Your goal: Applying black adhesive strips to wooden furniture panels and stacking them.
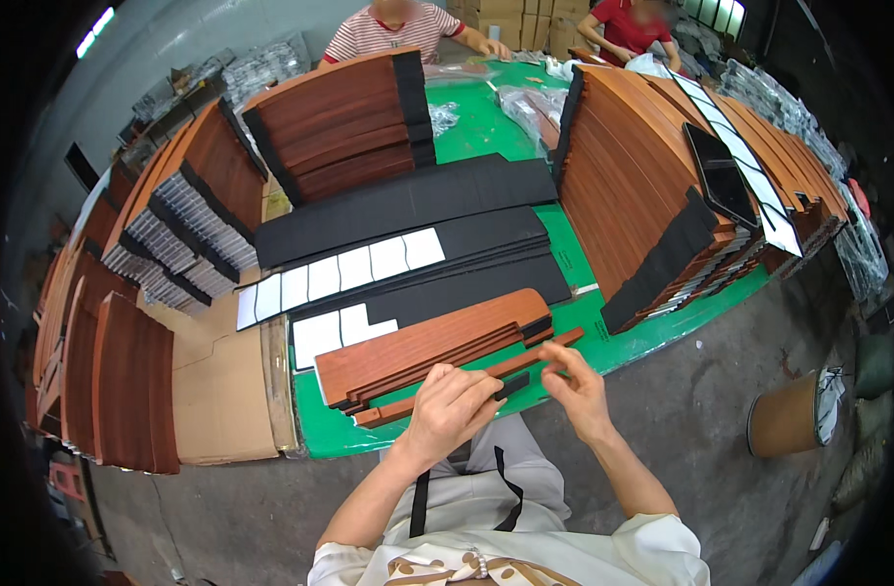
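Note:
My left hand is closed, with thumb and fingers pinched on a short black strip that sticks out to its right. Just right of the strip, my right hand has its fingers bent and apart from the thumb, and I see nothing between them. Beyond both hands, a narrow reddish-brown wood-look slat lies along the table's near edge, partly hidden by my left hand. Behind it rests a small pile of brown slats, with a black piece at its right end.
White sheets with dark lines lie on black sheets on the green table. Tall stacks of brown slats stand around, with a phone on the right one. Two people work across the table. A bin stands right.

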Demonstrator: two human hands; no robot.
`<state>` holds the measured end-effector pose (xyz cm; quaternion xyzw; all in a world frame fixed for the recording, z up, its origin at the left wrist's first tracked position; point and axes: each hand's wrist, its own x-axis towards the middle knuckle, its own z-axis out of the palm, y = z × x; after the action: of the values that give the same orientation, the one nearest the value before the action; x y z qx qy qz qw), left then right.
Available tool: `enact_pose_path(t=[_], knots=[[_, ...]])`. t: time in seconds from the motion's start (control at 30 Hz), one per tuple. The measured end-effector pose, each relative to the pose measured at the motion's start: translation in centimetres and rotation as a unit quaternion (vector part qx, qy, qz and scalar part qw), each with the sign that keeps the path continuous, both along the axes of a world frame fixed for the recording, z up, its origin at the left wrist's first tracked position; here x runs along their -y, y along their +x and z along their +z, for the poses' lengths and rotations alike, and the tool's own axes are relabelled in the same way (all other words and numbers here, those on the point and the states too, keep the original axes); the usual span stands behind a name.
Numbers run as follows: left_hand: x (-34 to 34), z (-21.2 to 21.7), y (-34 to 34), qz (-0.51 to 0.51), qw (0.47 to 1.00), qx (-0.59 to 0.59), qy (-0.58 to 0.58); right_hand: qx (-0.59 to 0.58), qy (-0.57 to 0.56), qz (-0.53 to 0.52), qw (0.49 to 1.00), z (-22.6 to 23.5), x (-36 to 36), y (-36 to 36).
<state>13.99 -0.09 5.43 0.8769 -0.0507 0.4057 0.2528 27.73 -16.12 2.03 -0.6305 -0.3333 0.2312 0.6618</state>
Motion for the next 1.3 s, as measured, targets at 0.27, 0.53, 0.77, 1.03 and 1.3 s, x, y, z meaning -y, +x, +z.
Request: enact_pose_path(t=[0.27,0.53,0.77,1.03,1.3], knots=[[2.0,-2.4,1.2,-0.018,0.991,-0.084,-0.106,0.421,-0.032,-0.008,0.906,1.0,1.5,-0.1],[1.8,-2.0,2.5,0.076,0.981,-0.176,-0.011,0.367,-0.091,-0.003,0.926,-0.7,3.5,1.6],[0.6,-5.3,2.4,0.114,0.964,-0.216,0.105,0.276,-0.120,-0.072,0.951,-1.7,4.9,5.2],[1.8,-4.8,4.7,0.104,0.968,-0.220,-0.067,0.360,-0.144,-0.002,0.922,-1.4,2.4,8.9],[3.8,-6.6,8.1,0.159,0.943,-0.250,-0.148,0.361,-0.167,0.081,0.914,-1.9,0.8,10.2]])
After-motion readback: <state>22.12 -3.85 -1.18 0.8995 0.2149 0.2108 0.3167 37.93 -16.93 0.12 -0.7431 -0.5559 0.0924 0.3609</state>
